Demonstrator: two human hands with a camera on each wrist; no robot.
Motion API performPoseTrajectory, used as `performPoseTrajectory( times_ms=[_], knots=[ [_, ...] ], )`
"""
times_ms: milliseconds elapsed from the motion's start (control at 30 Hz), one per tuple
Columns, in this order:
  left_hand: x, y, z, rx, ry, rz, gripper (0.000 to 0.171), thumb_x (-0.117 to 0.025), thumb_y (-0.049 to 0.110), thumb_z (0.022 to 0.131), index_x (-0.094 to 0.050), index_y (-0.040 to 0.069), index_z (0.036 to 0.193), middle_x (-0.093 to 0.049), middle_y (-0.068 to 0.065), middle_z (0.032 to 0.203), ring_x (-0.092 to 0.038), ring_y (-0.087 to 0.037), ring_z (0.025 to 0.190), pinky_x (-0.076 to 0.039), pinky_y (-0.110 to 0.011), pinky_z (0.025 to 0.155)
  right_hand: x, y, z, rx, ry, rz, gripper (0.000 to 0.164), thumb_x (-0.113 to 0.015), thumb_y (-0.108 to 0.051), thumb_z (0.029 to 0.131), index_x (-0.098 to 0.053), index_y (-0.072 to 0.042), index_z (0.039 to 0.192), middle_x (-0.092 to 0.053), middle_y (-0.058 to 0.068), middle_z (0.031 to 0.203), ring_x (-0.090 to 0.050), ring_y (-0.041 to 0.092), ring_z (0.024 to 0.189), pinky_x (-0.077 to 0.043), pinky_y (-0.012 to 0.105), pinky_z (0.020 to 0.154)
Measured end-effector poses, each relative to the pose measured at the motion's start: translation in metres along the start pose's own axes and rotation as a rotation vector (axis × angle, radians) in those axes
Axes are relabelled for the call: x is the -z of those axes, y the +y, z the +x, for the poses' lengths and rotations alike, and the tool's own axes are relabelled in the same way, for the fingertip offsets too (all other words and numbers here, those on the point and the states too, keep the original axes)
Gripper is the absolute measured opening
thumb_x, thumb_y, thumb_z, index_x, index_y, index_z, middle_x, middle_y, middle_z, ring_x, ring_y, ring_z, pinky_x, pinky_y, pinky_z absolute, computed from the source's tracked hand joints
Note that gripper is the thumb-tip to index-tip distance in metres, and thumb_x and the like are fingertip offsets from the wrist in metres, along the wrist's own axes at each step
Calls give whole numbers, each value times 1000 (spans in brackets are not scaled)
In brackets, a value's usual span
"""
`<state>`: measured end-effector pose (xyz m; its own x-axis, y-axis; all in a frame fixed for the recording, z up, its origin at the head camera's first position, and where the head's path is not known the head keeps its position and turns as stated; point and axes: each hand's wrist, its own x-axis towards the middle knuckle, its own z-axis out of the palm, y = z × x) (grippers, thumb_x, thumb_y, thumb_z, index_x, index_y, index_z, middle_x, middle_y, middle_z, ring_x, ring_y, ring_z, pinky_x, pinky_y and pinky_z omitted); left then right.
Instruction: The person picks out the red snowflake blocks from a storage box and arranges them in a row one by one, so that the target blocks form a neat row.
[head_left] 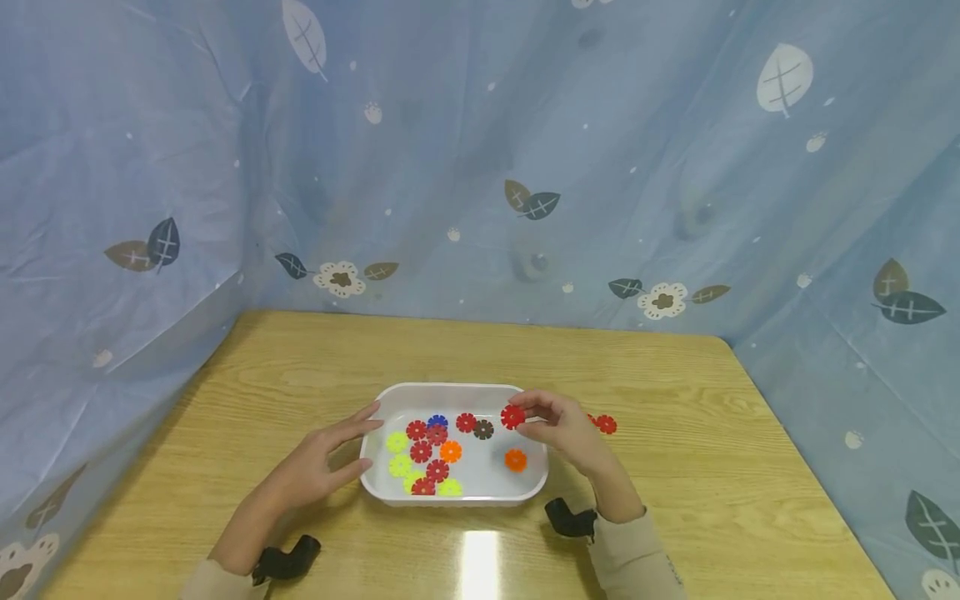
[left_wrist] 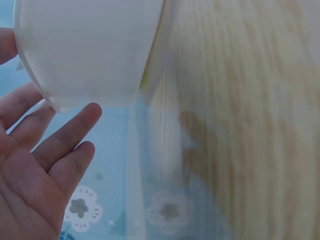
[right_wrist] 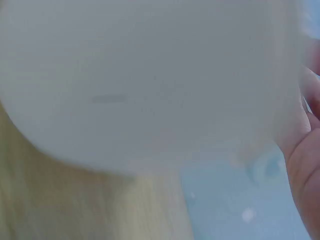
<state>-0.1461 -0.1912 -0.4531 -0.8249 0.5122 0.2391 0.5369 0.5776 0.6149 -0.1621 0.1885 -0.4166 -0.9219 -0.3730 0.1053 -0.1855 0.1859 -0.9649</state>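
A white plastic tray (head_left: 480, 487) holds several flat, notched snowflake discs: red, yellow, orange, blue and dark brown. My left hand (head_left: 318, 462) rests its straight, spread fingers against the tray's left end. In the left wrist view, the fingers (left_wrist: 75, 132) lie at the tray's outer wall (left_wrist: 90, 50). Over the tray's right end, my right hand (head_left: 570, 433) pinches a red snowflake disc (head_left: 512, 417) between thumb and fingertips. Below that hand an orange disc (head_left: 516, 460) lies in the tray. The tray wall (right_wrist: 150, 90) hides the held disc from the right wrist view.
Outside the tray on the right, a red disc (head_left: 607, 424) lies on the wooden table (head_left: 712, 500), with another partly hidden by my right hand. A blue leaf-patterned cloth (head_left: 450, 167) hangs behind and at the sides of the table. Black straps (head_left: 570, 518) sit at both wrists.
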Motion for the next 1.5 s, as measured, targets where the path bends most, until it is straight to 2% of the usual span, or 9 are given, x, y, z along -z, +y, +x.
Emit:
performPoseTrajectory(
  times_ms=[67,167,367,567,833,933,1133,1233,1500],
  knots=[
    [0,0,1,-2,-1,-2,48,-65,28,90,-54,13,134,-36,-3,152,-40,-30,135,-41,-54,102,13,0,-4,-2,44,10,35,-67,-1,84,-59,6,118,-63,17,111,-62,14,94,-54,21,80],
    [-1,0,2,-10,-1,-4,48,-66,27,90,-54,13,134,-36,-3,152,-40,-30,135,-41,-54,102,33,3,-11,-22,128,17,39,-66,-2,85,-57,9,121,-65,6,107,-62,9,92,-55,21,75],
    [1,2,4,-13,-5,-7,49,-67,26,89,-54,13,134,-36,-4,152,-40,-30,135,-40,-54,103,68,17,-28,-116,287,46,47,-66,-8,88,-49,11,128,-61,-13,106,-58,4,95,-53,16,78],
    [1,3,5,-18,-5,-15,48,-66,26,89,-55,12,134,-37,-4,152,-41,-30,134,-41,-54,102,92,34,-46,-199,382,34,50,-64,-12,90,-46,9,132,-58,-17,108,-53,0,100,-50,13,81],
    [0,2,2,-20,1,-2,48,-66,28,89,-55,12,134,-37,-6,151,-41,-30,134,-41,-53,102,109,48,-60,-323,464,-5,48,-61,-13,93,-46,6,134,-57,-18,105,-55,-2,98,-50,13,81],
    [0,2,1,-8,6,1,48,-67,25,89,-55,12,133,-37,-6,151,-41,-30,133,-41,-54,102,112,54,-61,-384,476,-84,48,-61,-16,93,-48,3,135,-58,-14,108,-54,-2,95,-50,15,77],
    [0,3,0,10,11,-8,48,-67,24,88,-55,12,133,-37,-5,151,-41,-31,134,-40,-54,103,114,66,-60,-449,466,-241,44,-60,-17,93,-51,-1,134,-55,16,131,-50,-7,91,-45,12,77],
    [0,3,0,9,12,-9,48,-66,25,89,-55,12,133,-36,-5,152,-40,-32,134,-39,-54,103,114,69,-59,-476,460,-293,42,-58,-15,94,-52,-2,134,-53,20,133,-50,-6,91,-44,12,76],
    [1,3,1,-9,13,3,48,-65,28,90,-54,11,134,-36,-5,152,-41,-31,134,-39,-52,104,108,69,-60,-488,484,-368,38,-59,-8,92,-56,0,129,-57,22,124,-53,24,106,-45,16,70]
  ],
)
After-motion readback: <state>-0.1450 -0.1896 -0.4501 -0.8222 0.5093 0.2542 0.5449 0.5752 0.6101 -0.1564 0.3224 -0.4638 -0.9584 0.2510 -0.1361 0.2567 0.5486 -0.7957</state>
